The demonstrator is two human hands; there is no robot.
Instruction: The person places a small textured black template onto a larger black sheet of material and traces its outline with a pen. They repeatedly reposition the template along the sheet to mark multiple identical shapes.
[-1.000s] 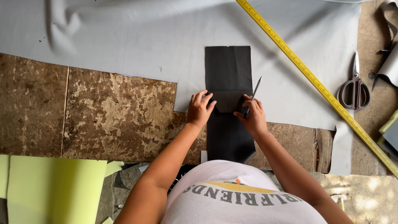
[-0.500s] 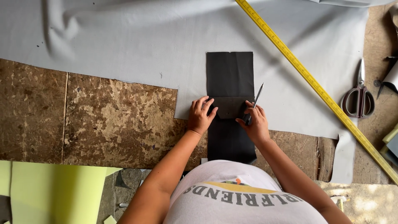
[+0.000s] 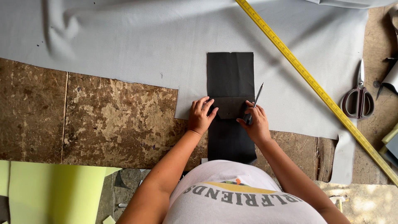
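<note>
— So, where is the black strip (image 3: 230, 76) lying?

— Lengthwise on the grey cloth (image 3: 124, 45), its near end running off the cloth's cut edge onto the worn wooden tabletop (image 3: 83, 120) and toward the person's body. A smaller dark piece (image 3: 229, 107) sits across its middle, between the two hands.

— And the hands?

— The left hand (image 3: 200, 116) rests flat, fingers spread and apart, with the fingertips pressing the left edge of the small dark piece. It clamps nothing. The right hand (image 3: 256, 123) has its grip closed around a pen (image 3: 256, 99), which points up and away from the person, while the fingers touch the right edge of the same piece.

— What lies around them?

— A yellow measuring rule (image 3: 306, 76) runs diagonally across the cloth, from the top middle down to the right edge. Scissors (image 3: 359, 97) with dark handles lie well to the right of it, partly on the cloth. A light green sheet (image 3: 54, 191) lies at the lower left, well apart from the hands.
</note>
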